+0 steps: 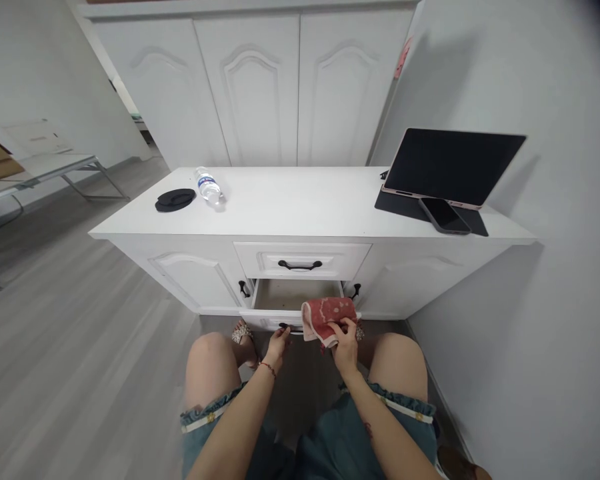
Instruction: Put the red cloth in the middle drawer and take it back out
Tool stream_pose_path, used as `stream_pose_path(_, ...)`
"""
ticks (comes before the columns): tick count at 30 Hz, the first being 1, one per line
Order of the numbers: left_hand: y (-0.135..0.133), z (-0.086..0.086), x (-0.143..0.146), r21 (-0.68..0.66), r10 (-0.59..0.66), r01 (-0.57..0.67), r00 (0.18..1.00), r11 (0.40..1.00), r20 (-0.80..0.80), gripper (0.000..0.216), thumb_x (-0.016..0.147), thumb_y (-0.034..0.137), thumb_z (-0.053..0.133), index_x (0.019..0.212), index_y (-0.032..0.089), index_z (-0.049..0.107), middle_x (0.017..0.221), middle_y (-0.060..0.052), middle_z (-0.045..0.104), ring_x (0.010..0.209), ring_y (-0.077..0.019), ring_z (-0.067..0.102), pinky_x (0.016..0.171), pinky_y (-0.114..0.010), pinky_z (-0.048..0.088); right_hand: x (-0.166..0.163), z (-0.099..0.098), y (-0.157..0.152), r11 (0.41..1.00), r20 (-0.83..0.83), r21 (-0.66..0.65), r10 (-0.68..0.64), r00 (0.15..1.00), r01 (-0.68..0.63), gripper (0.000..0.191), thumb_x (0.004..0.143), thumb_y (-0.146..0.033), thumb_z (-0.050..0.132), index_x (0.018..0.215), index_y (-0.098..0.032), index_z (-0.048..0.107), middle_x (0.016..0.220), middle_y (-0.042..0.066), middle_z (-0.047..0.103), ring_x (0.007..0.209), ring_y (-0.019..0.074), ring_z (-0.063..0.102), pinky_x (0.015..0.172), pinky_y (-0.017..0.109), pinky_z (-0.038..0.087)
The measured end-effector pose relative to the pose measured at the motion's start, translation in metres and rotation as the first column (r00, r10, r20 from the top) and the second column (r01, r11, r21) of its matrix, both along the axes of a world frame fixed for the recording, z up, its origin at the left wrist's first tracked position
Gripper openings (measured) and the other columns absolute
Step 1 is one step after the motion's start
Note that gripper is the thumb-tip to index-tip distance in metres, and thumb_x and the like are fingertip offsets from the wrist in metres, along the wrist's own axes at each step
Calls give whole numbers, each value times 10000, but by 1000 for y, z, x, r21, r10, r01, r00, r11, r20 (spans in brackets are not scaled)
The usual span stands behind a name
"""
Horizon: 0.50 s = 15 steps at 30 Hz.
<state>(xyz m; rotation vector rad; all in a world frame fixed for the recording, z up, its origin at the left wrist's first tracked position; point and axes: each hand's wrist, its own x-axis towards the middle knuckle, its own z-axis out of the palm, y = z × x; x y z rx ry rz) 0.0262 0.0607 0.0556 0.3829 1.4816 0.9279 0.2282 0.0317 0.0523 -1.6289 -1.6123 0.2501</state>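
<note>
A red towel (pixel 329 313) with a pale pattern and light edging hangs folded from my right hand (pixel 347 343), its fingers closed on the lower right part. It covers the right end of the lower drawer's front. My left hand (pixel 279 345) grips the dark handle (pixel 285 326) of that lower drawer (pixel 265 321) at its left end. The drawer is pulled out, and its pale wooden bottom shows bare in the part I can see. Just above it, the upper drawer (pixel 260 256) is closed, with a black handle (pixel 300 265).
On the white cabinet top (pixel 300 200) lie a clear plastic bottle (pixel 209 188) and a black flat item (pixel 175 199) at left. A tablet-like screen (pixel 453 167) and a phone (pixel 444 216) rest on a dark mat at right. My knees flank the drawer; a wall (pixel 540 320) stands close on the right.
</note>
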Motion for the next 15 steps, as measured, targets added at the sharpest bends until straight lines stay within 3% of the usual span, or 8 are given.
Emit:
stream_pose_path(8,1,-7,0,32,8,-8,1000,999,12,355,556,446,788,693,176,603,709,28,570,531,-66,500,558,-232,364,-10,-12,-7,977,-192,104,-163,968,186,392,692,-162,489,1052,-183,644,1133,114,407,1044,248,461,912,417,408)
stream_pose_path(15,2,-13,-1,45,12,-14,1000,999,29,407,513,468,804,707,172,601,726,21,587,534,-67,505,542,-225,359,-18,-36,1,923,-402,-23,-361,841,385,316,665,-208,483,946,-174,623,1111,149,486,1044,255,487,866,394,420)
